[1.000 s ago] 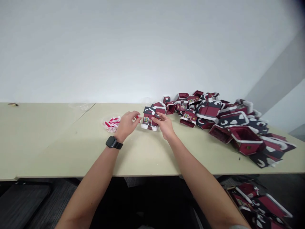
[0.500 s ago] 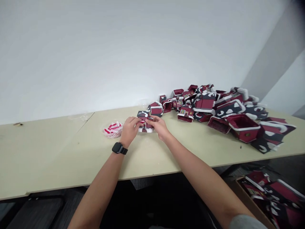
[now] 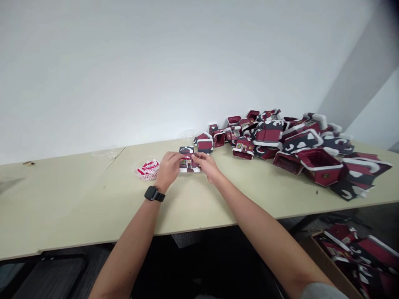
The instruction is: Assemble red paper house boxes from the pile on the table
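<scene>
A small dark-red miniature house [image 3: 189, 163] with a dark, snow-patched roof and white trim rests on the table in front of me. My left hand [image 3: 168, 169] closes on its left side, fingertips at the front just below the roof. Between the fingertips of both hands a narrow red-and-white strip [image 3: 188, 157] shows against the house front; its ends are hidden. My right hand [image 3: 208, 166] grips the right side, thumb on the front under the roof edge. Close by my left hand sits a clear plastic bag [image 3: 149, 170] of red-and-white striped pieces.
A heap of similar houses [image 3: 269, 135] covers the table's right part, some tipped with open bottoms showing. One more house [image 3: 204, 143] stands just behind my right hand. At lower right, below the table edge, a cardboard box [image 3: 331, 261] holds more of them. The wall [image 3: 156, 74] backs the table.
The house has turned slightly, and its lit windows and door show more clearly. My left fingers have shifted a little on its front, covering more of the strip. Both hands remain on it.
</scene>
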`<state>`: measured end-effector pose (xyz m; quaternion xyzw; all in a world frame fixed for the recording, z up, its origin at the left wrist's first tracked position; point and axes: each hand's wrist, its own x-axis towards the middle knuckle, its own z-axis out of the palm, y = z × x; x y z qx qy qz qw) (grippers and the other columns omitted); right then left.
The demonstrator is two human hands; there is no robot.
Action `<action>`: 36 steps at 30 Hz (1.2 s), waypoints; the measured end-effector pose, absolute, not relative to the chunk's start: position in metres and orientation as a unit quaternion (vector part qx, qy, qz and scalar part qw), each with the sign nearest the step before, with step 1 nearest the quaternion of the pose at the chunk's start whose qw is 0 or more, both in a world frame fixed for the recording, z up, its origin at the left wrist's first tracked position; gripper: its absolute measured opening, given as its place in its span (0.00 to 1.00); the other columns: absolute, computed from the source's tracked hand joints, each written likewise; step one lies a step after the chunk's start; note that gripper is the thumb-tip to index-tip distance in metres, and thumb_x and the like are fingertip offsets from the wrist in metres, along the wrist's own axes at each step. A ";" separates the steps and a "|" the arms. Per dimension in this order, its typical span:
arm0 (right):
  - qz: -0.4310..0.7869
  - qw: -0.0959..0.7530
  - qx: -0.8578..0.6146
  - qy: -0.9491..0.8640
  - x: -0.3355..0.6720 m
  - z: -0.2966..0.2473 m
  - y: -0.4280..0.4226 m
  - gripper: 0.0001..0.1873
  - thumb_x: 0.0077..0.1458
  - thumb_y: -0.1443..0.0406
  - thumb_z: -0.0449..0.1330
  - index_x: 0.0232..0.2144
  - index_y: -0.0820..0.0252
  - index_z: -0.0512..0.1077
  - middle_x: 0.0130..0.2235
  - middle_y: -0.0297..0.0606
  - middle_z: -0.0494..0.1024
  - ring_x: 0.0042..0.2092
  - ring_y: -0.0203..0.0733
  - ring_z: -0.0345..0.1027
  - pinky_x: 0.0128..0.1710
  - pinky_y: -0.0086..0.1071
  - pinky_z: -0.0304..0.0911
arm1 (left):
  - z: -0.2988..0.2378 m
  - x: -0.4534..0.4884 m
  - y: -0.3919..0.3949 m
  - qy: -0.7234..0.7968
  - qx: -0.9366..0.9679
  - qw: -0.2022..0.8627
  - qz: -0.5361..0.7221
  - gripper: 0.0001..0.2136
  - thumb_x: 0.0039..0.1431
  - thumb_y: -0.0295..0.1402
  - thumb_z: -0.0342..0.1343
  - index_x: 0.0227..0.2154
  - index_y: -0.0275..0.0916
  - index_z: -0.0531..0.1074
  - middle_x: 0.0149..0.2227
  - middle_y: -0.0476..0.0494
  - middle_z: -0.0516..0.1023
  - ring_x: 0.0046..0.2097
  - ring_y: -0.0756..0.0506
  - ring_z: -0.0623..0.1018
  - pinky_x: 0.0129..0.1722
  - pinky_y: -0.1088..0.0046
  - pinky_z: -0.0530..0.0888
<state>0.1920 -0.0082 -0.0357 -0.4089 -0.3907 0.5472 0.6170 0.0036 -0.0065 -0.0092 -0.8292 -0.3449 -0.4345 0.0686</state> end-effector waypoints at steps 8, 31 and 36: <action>0.533 0.630 -0.395 -0.404 0.188 -0.040 -0.007 0.32 0.35 0.47 0.80 0.40 0.57 0.80 0.39 0.34 0.84 0.41 0.43 0.77 0.44 0.35 0.70 | -0.008 0.006 -0.010 -0.332 -0.832 0.063 -0.441 0.11 0.73 0.27 0.52 0.44 0.42 0.80 0.45 0.40 0.83 0.51 0.40 0.79 0.55 0.57 0.77; 0.509 0.644 -0.402 -0.405 0.187 -0.037 -0.007 0.39 0.32 0.43 0.79 0.43 0.58 0.77 0.40 0.35 0.82 0.41 0.42 0.76 0.44 0.35 0.70 | -0.006 0.006 -0.010 -0.357 -0.822 0.059 -0.439 0.10 0.72 0.27 0.53 0.43 0.41 0.79 0.44 0.40 0.83 0.49 0.39 0.79 0.53 0.57 0.77; 0.506 0.639 -0.403 -0.416 0.187 -0.035 -0.010 0.36 0.35 0.40 0.78 0.38 0.56 0.78 0.39 0.36 0.83 0.42 0.44 0.77 0.43 0.35 0.70 | -0.005 0.005 -0.010 -0.365 -0.815 0.043 -0.449 0.09 0.71 0.26 0.54 0.43 0.41 0.80 0.44 0.40 0.83 0.50 0.40 0.80 0.54 0.58 0.77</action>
